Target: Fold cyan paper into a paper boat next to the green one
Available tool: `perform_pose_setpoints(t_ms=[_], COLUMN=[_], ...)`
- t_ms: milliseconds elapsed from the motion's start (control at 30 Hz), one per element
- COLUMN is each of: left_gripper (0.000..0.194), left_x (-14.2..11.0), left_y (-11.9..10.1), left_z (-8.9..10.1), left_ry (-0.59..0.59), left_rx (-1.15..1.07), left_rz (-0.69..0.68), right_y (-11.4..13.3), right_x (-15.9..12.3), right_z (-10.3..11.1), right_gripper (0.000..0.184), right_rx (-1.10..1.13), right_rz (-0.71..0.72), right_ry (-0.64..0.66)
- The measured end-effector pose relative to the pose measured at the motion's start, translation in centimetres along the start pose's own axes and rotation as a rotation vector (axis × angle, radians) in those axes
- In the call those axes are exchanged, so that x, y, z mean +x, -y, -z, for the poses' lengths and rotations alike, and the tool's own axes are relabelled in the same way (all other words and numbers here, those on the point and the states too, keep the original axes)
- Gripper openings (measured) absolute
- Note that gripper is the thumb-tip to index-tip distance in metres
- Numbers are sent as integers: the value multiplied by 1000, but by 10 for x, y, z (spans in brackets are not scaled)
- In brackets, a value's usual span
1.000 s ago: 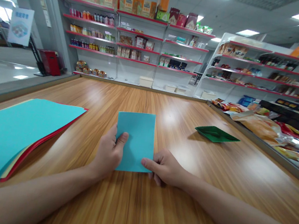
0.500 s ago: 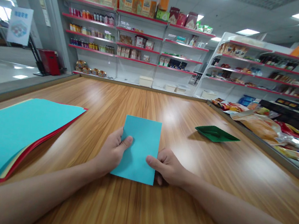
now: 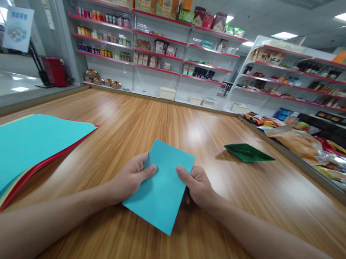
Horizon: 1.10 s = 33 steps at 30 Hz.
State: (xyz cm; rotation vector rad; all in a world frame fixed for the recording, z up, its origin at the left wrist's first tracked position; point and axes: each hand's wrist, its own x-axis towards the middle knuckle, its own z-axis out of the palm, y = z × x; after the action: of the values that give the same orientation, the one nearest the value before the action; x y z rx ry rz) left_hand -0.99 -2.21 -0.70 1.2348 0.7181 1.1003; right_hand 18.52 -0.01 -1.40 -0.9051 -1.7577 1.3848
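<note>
While left hand pinches blue paper, right hand grips opposite edge, fingers partly hidden, seemingly curled.

Two hands, one left hand and one right hand, are gripping one blue paper piece. One green folded paper and one paper stack are resting on one table. Five orange cartons are standing in one row. One sign panel and one red floor unit are standing at left.
</note>
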Motion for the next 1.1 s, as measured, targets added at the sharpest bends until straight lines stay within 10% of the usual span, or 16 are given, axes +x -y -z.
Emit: perform_pose_setpoints(t_ms=[367,1100], left_gripper=[43,40], left_x=[0,-1], left_y=[-1,-3], left_z=[-1,-2], left_ry=[-24,36], left_rx=[-14,-5], left_rz=[41,39], right_y=[3,-3], right_x=[6,9], right_z=[4,6], right_gripper=[63,64], right_rx=[34,136], right_rz=[95,38], right_ry=[-323,-297])
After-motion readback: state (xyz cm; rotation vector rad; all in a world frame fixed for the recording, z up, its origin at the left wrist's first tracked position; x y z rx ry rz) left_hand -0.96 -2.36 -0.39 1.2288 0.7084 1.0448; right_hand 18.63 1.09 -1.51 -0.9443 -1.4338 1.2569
